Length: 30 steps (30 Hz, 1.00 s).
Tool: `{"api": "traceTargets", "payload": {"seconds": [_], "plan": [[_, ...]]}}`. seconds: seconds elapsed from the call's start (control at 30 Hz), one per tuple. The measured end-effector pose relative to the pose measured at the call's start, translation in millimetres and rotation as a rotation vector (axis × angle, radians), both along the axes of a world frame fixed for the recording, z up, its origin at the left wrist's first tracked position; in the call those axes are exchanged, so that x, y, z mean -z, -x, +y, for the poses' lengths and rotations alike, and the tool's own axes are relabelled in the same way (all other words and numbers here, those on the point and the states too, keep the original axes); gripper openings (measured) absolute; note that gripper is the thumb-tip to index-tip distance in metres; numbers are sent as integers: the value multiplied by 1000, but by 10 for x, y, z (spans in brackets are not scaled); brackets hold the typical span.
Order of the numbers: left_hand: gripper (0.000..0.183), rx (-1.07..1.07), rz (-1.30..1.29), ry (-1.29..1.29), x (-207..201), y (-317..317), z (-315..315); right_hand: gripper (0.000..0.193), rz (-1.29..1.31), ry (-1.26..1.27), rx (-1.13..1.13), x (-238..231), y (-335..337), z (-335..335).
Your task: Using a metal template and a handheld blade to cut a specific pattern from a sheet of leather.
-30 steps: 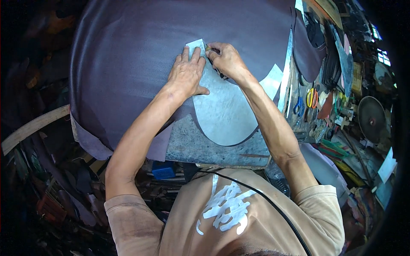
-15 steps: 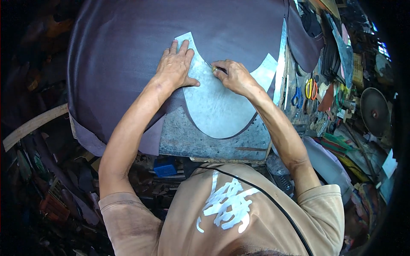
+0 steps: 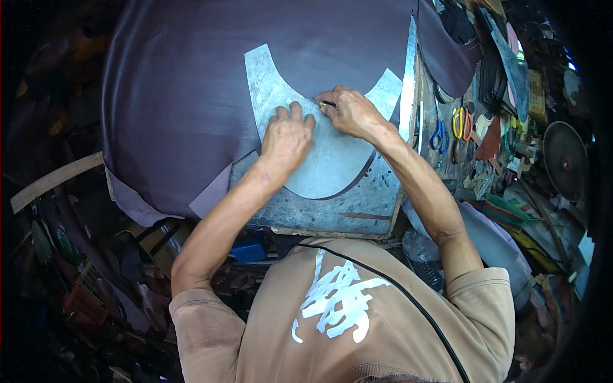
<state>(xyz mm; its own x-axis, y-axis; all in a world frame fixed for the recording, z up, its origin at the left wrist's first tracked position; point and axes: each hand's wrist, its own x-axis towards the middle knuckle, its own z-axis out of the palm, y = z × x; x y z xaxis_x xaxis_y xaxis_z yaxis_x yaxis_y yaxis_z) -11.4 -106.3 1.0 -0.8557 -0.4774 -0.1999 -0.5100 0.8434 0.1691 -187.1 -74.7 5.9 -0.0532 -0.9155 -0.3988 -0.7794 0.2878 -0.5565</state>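
Note:
A pale grey U-shaped template (image 3: 325, 169) lies flat on a large dark brown leather sheet (image 3: 191, 70). My left hand (image 3: 287, 137) presses down on its left half, fingers spread and slightly bent, holding nothing. In my right hand (image 3: 350, 112) a small knife (image 3: 323, 105) with a yellowish handle is pinched. Its thin tip meets the template's inner curved edge; most of the tool is hidden by my fingers. Along the template's lower right curve a narrow dark strip of leather shows, above the worn grey work board (image 3: 306, 217).
To the right, blue scissors (image 3: 439, 136), yellow-handled scissors (image 3: 458, 122) and orange-handled scissors (image 3: 468, 124) lie by a long metal strip (image 3: 407, 83). A round fan (image 3: 566, 156) stands farther right. A blue box (image 3: 249, 249) sits below the board's front edge.
My left hand has moved from the template's upper left arm down and right, nearer my right hand. The template, with the leather, sits slightly farther left and up in view. The right hand keeps its grip.

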Motion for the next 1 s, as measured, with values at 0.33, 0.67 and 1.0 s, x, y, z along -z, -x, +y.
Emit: {"api": "traceTargets", "payload": {"seconds": [0.33, 0.67, 1.0], "plan": [[87, -119, -128, -62, -58, 106, 165, 29, 40, -30, -146, -31, 292, 94], [88, -133, -164, -98, -105, 147, 184, 28, 137, -167, -321, -147, 915, 3], [86, -160, -164, -144, -136, 188, 161, 28, 241, -249, -671, -245, 1469, -451]]}}
